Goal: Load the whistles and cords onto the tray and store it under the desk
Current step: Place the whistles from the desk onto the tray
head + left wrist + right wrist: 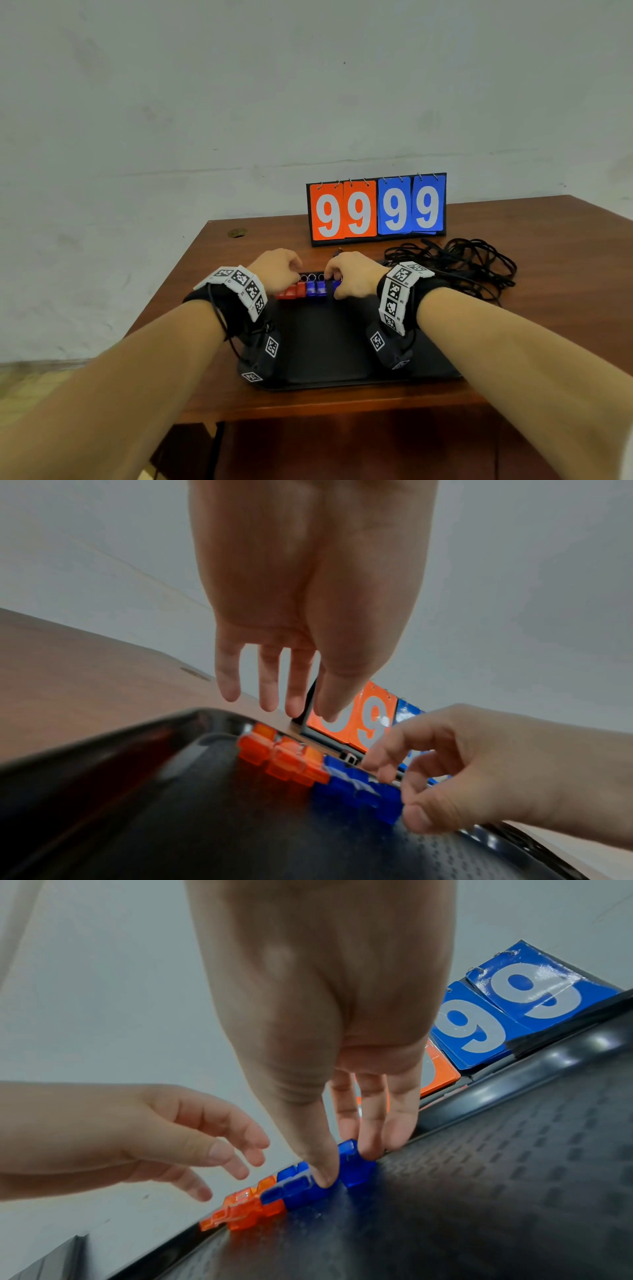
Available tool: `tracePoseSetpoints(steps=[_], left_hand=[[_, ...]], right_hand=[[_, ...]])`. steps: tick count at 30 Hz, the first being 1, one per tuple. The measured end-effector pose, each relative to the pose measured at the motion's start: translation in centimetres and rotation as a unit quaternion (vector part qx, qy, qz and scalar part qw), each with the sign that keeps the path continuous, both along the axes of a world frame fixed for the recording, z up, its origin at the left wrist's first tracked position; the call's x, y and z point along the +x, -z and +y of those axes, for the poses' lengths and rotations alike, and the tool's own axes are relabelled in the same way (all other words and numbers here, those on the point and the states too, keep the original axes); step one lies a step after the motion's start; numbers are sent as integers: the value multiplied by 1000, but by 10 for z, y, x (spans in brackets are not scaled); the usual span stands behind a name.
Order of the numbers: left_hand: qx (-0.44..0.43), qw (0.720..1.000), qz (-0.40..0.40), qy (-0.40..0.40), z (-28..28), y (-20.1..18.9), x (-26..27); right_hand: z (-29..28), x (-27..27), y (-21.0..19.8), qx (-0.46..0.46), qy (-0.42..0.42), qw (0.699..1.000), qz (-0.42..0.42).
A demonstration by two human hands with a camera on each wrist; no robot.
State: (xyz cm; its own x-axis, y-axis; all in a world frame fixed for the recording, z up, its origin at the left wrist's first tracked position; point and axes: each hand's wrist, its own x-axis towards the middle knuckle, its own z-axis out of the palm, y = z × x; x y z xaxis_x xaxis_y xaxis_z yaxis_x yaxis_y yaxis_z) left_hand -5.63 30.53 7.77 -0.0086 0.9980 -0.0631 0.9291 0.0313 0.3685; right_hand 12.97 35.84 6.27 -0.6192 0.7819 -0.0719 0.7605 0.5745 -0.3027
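Note:
A black tray lies on the wooden desk. Along its far edge stands a row of red whistles and blue whistles, side by side. My right hand pinches the rightmost blue whistle between thumb and fingers, down on the tray floor. My left hand hovers just above the red whistles with relaxed fingers and holds nothing. A tangle of black cords lies on the desk to the right of the tray.
A flip scoreboard reading 99 99 stands right behind the tray, close to both hands. A small round brass fitting sits near the desk's far left corner. The desk's front edge runs just below the tray.

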Motion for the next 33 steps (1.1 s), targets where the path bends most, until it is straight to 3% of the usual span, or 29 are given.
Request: tracePoseSetpoints(steps=[23,33], left_hand=[[-38,998,39,35,-2,11,-12],[1,1000,19,14,7,1,6]], right_hand=[[2,-15,5,6,-11,1000,13],[12,15,3,1,58,992,108]])
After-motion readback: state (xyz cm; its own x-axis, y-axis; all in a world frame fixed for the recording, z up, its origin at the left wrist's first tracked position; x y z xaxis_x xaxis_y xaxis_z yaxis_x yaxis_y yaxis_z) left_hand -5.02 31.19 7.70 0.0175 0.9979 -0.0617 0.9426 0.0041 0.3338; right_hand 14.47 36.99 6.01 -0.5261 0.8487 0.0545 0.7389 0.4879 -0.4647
